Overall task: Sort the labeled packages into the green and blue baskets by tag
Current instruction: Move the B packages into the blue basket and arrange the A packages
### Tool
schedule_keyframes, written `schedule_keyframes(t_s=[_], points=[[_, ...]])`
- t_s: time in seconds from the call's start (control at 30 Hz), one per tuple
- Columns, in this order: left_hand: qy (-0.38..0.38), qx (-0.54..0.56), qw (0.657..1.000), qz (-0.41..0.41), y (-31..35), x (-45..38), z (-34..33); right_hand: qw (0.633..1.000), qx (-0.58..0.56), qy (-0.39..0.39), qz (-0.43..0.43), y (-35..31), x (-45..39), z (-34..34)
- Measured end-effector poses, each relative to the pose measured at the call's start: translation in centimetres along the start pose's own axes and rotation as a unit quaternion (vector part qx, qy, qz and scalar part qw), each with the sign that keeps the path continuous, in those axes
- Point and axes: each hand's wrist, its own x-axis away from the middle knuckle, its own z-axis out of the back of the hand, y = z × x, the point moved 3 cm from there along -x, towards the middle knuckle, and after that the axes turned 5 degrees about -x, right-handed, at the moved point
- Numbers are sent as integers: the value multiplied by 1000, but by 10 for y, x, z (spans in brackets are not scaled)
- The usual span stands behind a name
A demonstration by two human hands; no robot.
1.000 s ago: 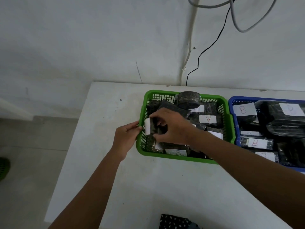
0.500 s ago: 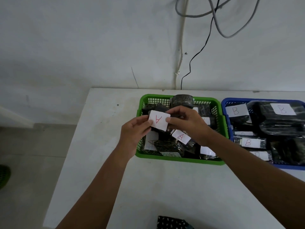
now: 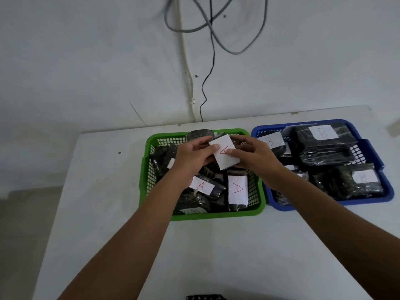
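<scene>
both hands now hold one tagged package over the green basket

since a second ago the hands have lifted out of the green basket [image 3: 255, 207] and turned the package so its white tag faces up. left hand [image 3: 190, 158] and right hand [image 3: 253, 156] pinch the package tagged a [image 3: 224, 154] at its two sides, thumbs on the tag, above the basket's back half. more a packages [image 3: 237, 190] lie below. just to the right, the blue basket [image 3: 387, 191] holds b packages [image 3: 322, 133] on the white table [image 3: 104, 191]

Colours on your table:
Green basket [image 3: 144, 169], blue basket [image 3: 387, 187], dark mottled packages [image 3: 192, 200] with white tags [image 3: 237, 189] (red letters); white table [image 3: 216, 245].
</scene>
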Motion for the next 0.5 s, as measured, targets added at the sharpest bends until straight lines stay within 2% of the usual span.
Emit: schedule_keyframes(t_s=[0.1,0.2,0.33,0.5], points=[[-8,-67,998,-8,2,-21,-20,983,141,109,41,7,-11,34],[10,-215,976,-41,3,-42,-31,956,221,193,3,23,-19,57],[10,-357,929,-101,6,-56,-52,952,225,196,-67,47,-21,64],[30,-421,897,-130,-4,-70,-72,956,207,195,-70,55,-24,75]])
